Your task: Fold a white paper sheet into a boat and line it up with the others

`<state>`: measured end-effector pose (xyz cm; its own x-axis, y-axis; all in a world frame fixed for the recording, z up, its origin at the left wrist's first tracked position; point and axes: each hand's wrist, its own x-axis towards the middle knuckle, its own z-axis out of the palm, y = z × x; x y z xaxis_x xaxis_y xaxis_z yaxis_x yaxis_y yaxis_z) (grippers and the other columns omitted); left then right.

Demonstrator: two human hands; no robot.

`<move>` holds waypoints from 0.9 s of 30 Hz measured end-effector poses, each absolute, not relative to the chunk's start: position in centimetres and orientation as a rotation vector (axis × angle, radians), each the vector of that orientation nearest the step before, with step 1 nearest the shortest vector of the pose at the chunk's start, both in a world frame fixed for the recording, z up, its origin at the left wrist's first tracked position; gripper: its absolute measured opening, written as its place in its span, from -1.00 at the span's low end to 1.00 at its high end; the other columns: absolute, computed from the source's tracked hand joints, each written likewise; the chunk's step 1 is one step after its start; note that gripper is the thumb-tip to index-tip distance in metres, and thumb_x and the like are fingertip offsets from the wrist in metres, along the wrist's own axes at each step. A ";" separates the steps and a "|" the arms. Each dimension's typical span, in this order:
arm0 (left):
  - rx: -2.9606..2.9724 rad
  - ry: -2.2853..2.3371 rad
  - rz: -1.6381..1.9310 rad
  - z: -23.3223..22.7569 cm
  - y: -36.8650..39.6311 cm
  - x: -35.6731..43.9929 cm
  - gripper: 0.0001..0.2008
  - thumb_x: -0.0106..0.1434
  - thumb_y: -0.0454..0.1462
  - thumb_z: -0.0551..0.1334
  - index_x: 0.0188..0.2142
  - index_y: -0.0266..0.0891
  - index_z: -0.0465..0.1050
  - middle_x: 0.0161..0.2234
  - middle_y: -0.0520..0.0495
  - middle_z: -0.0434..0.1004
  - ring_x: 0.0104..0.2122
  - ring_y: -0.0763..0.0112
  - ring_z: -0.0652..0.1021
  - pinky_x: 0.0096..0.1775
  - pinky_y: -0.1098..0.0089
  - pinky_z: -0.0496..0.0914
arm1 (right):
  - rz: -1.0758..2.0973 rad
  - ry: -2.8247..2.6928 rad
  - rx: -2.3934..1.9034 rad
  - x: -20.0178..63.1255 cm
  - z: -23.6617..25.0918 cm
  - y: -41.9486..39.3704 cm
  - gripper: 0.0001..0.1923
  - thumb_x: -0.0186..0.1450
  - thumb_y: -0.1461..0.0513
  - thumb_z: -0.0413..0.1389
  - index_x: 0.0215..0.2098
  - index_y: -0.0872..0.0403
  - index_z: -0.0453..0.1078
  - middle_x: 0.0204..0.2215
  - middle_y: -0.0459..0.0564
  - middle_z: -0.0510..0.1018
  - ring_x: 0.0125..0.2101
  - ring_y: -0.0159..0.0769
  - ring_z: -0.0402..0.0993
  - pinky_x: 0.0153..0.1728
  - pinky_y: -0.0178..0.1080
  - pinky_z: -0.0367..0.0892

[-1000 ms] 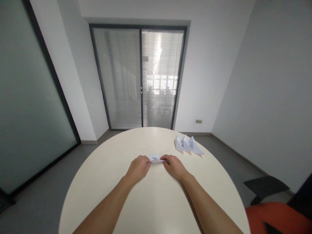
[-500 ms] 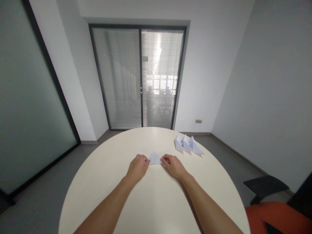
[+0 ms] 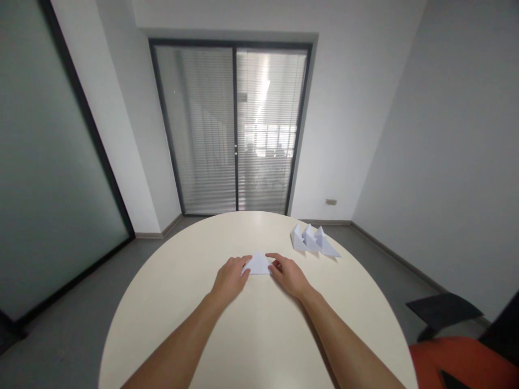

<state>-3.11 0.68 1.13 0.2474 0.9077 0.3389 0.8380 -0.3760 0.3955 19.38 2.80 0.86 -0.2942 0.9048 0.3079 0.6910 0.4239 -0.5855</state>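
Note:
A small white folded paper triangle (image 3: 258, 263) lies flat on the round cream table (image 3: 259, 335), point away from me. My left hand (image 3: 229, 279) presses its left corner with the fingertips. My right hand (image 3: 288, 275) presses the right corner, index finger stretched along the paper's edge. Both hands rest on the tabletop with the paper between them.
Three finished white paper folds (image 3: 314, 241) stand in a row at the table's far right. An orange and black chair (image 3: 462, 351) is at the lower right. Beyond the table are a grey floor, a glass sliding door (image 3: 233, 129) with blinds and a frosted glass wall on the left.
The paper went from a narrow, partly open fold to a flat upright triangle. My fingers shifted from pinching its ends to pressing its corners down.

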 end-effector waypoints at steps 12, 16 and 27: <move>2.526 1.469 0.816 0.7 0.8 -3.2 -0.73 0.37 -0.28 0.11 -0.04 -0.13 0.55 -0.14 -0.07 0.56 -0.08 0.28 0.48 0.00 0.31 0.36 | 0.273 -2.418 -0.987 18.2 0.9 1.9 -0.52 0.35 0.19 0.05 0.23 0.08 0.34 0.25 0.13 0.34 0.29 -0.07 0.16 0.29 0.03 0.05; 2.543 1.371 0.868 0.3 1.0 -3.0 -0.74 0.37 -0.28 0.12 -0.07 -0.11 0.58 -0.05 -0.07 0.56 -0.02 0.29 0.47 0.07 0.30 0.35 | 0.395 -2.525 -1.142 17.8 1.2 1.3 -0.45 0.42 0.05 -0.04 0.32 0.03 0.19 0.33 0.11 0.20 0.35 0.02 0.02 0.29 0.18 -0.03; 2.538 1.340 0.830 0.5 1.1 -2.8 -0.76 0.35 -0.29 0.16 -0.07 -0.12 0.55 -0.10 -0.04 0.61 -0.04 0.28 0.50 0.03 0.32 0.36 | 0.462 -2.579 -1.362 17.9 1.6 0.8 -0.35 0.47 -0.06 -0.27 0.42 0.00 -0.05 0.42 0.05 -0.06 0.40 -0.02 -0.24 0.33 0.16 -0.24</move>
<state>-2.83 1.06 0.46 0.4466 0.8002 0.4003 0.7152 -0.5881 0.3777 17.87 0.77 1.62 -0.5606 0.8278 0.0207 0.7693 0.5299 -0.3570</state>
